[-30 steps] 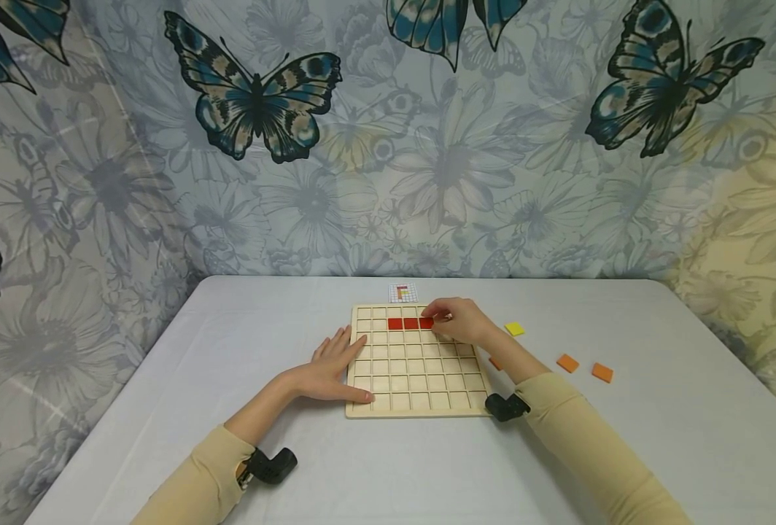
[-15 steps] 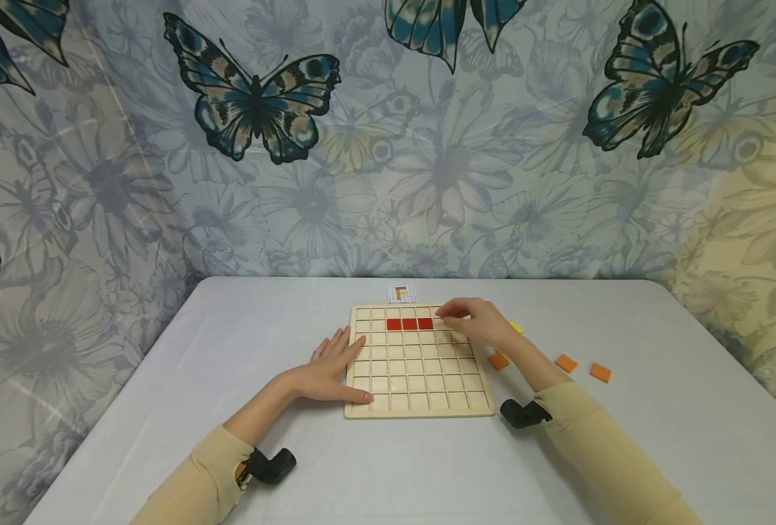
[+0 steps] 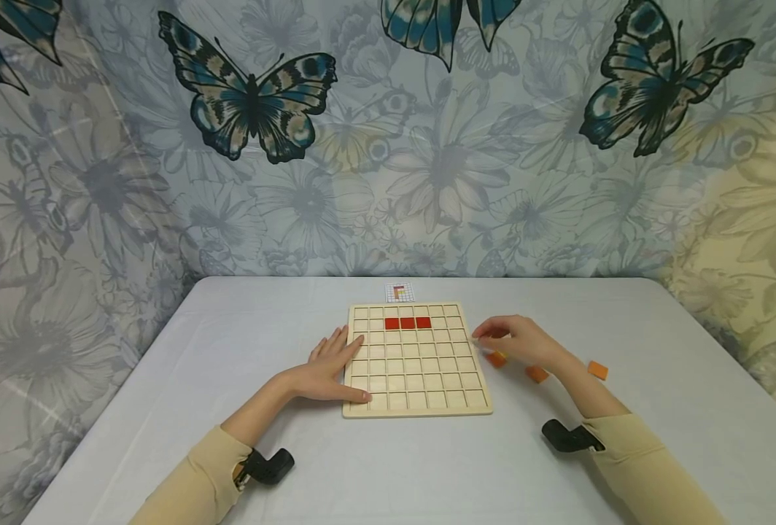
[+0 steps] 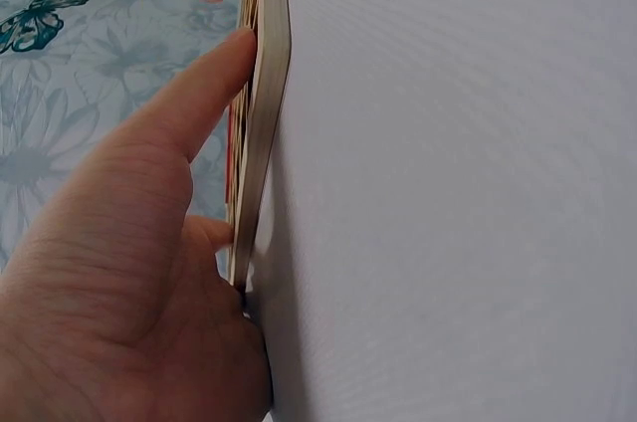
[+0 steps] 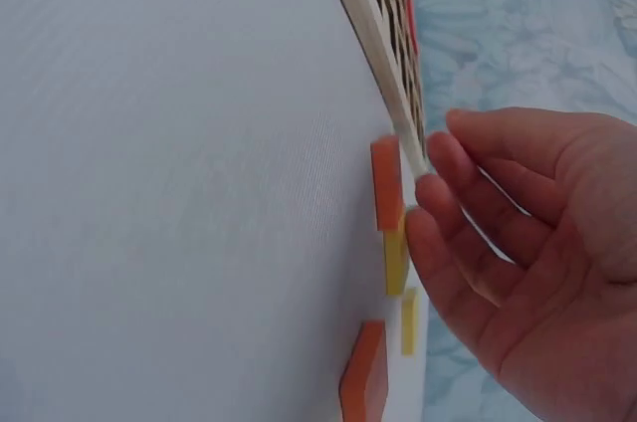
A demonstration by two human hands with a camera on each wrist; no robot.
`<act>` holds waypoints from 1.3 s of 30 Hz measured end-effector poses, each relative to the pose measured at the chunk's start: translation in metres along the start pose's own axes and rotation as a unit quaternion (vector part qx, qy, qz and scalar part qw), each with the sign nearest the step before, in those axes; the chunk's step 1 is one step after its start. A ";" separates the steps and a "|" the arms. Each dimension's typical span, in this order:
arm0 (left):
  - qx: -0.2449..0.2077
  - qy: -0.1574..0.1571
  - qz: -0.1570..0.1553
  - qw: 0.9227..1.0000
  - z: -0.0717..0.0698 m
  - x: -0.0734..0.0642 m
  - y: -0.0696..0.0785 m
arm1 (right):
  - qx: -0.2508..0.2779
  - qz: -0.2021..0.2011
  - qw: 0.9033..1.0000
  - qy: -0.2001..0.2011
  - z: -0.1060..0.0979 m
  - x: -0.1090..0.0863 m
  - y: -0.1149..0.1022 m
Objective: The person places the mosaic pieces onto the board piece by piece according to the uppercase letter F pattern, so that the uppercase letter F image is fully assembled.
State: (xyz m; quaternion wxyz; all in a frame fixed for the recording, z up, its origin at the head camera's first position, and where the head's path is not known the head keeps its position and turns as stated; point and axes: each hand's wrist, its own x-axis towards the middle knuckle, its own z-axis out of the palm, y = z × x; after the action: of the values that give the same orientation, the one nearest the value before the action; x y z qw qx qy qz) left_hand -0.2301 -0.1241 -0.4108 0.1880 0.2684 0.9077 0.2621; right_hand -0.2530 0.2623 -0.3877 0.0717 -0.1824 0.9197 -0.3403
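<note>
A light wooden board [image 3: 421, 380] with a grid of square cells lies on the table. Three red tiles [image 3: 408, 323] fill neighbouring cells in an upper row. My left hand [image 3: 322, 373] rests on the board's left edge, thumb and fingers spread; the left wrist view shows the thumb [image 4: 214, 84] along the rim. Just off the board's right edge is my right hand [image 3: 518, 341], fingers loosely bent and holding nothing. Beneath it lie an orange tile [image 3: 496, 359] and another orange tile [image 3: 537, 374]. In the right wrist view, a yellow tile [image 5: 396, 265] and a second yellow tile [image 5: 409, 322] show beside the fingers.
A further orange tile [image 3: 597, 370] lies right of the right forearm. Behind the board sits a small card [image 3: 399, 292] with a printed grid pattern. A white cloth covers the table [image 3: 283, 306], and a butterfly-patterned backdrop [image 3: 427, 182] stands behind it.
My right hand has moved off the board to the right and nearer, toward the loose tiles. The three red tiles are now fully uncovered. My left hand stays on the board's edge.
</note>
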 end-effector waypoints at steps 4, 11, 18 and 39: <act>0.001 0.000 0.000 1.000 0.000 0.000 -0.001 | -0.011 -0.015 1.000 -0.009 -0.004 -0.012 0.003; 0.004 -0.002 -0.001 1.000 -0.001 0.001 -0.001 | -0.011 -0.013 0.999 -0.032 -0.009 -0.027 0.005; 0.001 -0.001 0.000 1.000 -0.001 0.001 -0.002 | 0.015 0.008 0.999 -0.034 -0.008 -0.029 0.005; 0.001 0.002 0.002 1.000 -0.001 -0.001 0.000 | -0.052 -0.007 0.998 0.022 -0.003 -0.027 0.010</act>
State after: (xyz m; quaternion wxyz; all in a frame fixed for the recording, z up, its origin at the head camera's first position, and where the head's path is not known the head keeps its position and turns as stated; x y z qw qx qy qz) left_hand -0.2301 -0.1249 -0.4102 0.1857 0.2697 0.9077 0.2623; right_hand -0.2317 0.2814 -0.3921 0.0394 -0.1850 0.9362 -0.2964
